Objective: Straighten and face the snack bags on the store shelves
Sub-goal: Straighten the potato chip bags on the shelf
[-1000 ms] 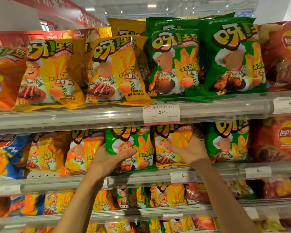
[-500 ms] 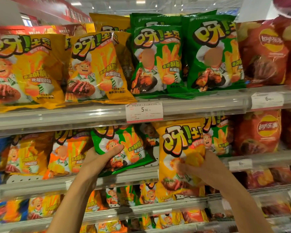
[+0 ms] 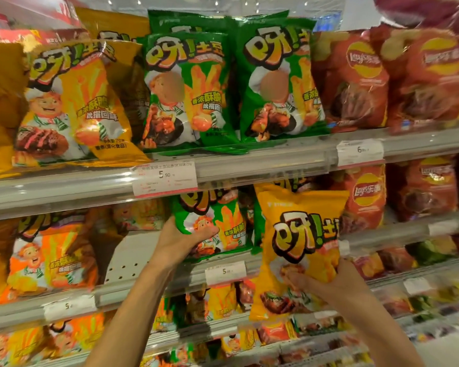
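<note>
My right hand [image 3: 326,282] grips the lower part of a yellow snack bag [image 3: 300,239], which hangs upright in front of the second shelf [image 3: 149,287], pulled out past its edge. On that shelf my left hand [image 3: 180,241] holds a green snack bag [image 3: 217,221] by its lower left side, thumb across the front. The green bag leans slightly to the left. A bare stretch of perforated shelf [image 3: 127,260] lies left of it. An orange snack bag [image 3: 51,258] stands further left.
The top shelf [image 3: 249,165] carries yellow bags [image 3: 72,107], two green bags [image 3: 186,88] and red chip bags [image 3: 355,78]. More red chip bags [image 3: 368,197] stand right on the second shelf. Price tags [image 3: 164,177] hang on the rails. Lower shelves hold more bags.
My right hand pulled the yellow bag off the second shelf and brought it out and down. My left hand kept its hold on the green bag. The view shifted left and closer.
</note>
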`<state>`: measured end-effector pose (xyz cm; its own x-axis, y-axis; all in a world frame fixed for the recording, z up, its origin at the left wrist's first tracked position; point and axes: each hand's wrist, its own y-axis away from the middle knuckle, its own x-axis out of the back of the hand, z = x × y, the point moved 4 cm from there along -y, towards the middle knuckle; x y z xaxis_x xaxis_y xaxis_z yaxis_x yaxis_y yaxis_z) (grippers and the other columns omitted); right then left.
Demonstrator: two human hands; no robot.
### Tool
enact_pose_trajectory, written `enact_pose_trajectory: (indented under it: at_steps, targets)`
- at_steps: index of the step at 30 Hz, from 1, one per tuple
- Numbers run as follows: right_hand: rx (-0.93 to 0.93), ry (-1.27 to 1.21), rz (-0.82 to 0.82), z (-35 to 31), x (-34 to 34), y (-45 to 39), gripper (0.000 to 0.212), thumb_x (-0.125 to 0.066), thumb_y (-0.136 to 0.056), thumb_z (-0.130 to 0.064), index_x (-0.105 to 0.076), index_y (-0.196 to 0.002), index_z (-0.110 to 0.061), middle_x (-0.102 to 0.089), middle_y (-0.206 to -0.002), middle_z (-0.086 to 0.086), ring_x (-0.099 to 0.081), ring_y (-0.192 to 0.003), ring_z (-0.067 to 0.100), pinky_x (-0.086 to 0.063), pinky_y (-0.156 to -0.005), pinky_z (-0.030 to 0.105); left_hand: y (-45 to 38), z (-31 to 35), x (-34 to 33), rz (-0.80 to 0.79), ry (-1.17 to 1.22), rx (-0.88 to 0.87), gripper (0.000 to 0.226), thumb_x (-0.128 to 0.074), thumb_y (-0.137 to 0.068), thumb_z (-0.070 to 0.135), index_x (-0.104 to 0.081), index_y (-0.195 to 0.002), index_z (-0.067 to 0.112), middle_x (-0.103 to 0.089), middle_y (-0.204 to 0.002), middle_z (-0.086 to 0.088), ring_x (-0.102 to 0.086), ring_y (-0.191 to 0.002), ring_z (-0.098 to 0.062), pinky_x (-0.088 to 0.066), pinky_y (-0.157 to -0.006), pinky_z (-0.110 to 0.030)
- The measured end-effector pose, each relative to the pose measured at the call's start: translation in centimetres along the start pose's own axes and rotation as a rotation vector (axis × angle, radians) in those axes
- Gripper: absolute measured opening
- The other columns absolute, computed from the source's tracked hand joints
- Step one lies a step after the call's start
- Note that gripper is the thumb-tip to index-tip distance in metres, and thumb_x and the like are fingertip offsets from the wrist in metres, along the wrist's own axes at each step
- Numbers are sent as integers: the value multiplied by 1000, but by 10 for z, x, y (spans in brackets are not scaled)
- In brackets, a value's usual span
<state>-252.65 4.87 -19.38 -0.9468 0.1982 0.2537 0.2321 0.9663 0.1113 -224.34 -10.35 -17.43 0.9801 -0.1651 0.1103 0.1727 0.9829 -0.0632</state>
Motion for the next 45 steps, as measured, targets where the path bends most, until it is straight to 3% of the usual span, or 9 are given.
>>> enact_pose_trajectory:
  at_steps: [4,8,10,15,19,24,30,35,45]
  targets:
    - [14,-5,-10,2,8,-5,68,-93,-45,-50,-74,-104,-22,-79,-87,-13,-73,-79,0,-51,-55,8,-4,-2,-10,-12,-10,-17,63,-90,-64,26,-63,-120,18,-76,-108,0,-73,-99,-19,-57,-89,-41]
    - [-4,41,-19,5,10,-10,78,-92,-44,-57,-70,-109,-19,-77,-95,-1,-71,-80,1,-49,-53,7,-2,-8,-11,-81,-43,-6,64,-90,-64,35,-63,-120,25,-76,-109,6,-73,-100,-15,-56,-86,-35]
    - [4,51,-44,3,6,-9,77,-92,-46,-58,-67,-113,-28,-76,-97,-13,-69,-81,-7,-49,-55,8,-3,-7,-9,-100,-75,-2,63,-89,-64,37,-63,-120,25,-76,-109,7,-72,-100,-13,-55,-87,-34]
    - [40,84,-94,-3,-12,-7,74,-94,-49,-55,-65,-110,-24,-76,-99,-2,-72,-83,7,-52,-57,14,-5,1,-9,-175,-132,-15,43,-84,-72,34,-69,-111,28,-76,-105,10,-72,-96,-8,-55,-72,-13]
    - [110,83,-164,-16,-37,3,65,-92,-53,-63,-65,-109,-45,-75,-98,-19,-72,-88,1,-55,-65,18,2,-1,-4,-177,-133,12,45,-84,-69,39,-69,-110,27,-77,-100,14,-72,-92,-3,-54,-71,-11]
    - [169,73,-162,-29,-81,19,67,-90,-61,-56,-64,-121,-40,-75,-96,-22,-71,-85,-3,-55,-64,13,28,-4,36,44,-285,15,53,-81,-72,45,-58,-115,23,-73,-99,11,-67,-92,-1,-52,-76,-17]
    - [154,30,-147,-45,-158,37,72,-91,-58,-53,-61,-122,-40,-75,-107,-21,-72,-95,0,-59,-81,26,92,-7,121,282,-568,-346,26,-66,-90,43,-68,-107,24,-64,-103,14,-58,-96,-1,-44,-80,-13]
    - [169,-39,-131,-60,-222,44,63,-94,-62,-43,-62,-116,-46,-73,-99,-31,-68,-85,-13,-50,-59,3,129,-26,193,413,-845,-485,13,-61,-96,30,-66,-96,18,-59,-98,5,-55,-95,-17,-46,-81,-36]
    - [183,73,43,-104,-267,6,39,-90,-59,-56,-74,-83,-31,-72,-73,-24,-66,-70,-10,-46,-55,16,144,-73,268,494,-1108,-333,45,-54,-97,43,-55,-125,9,-48,-124,-11,-47,-118,-31,-44,-98,-45]
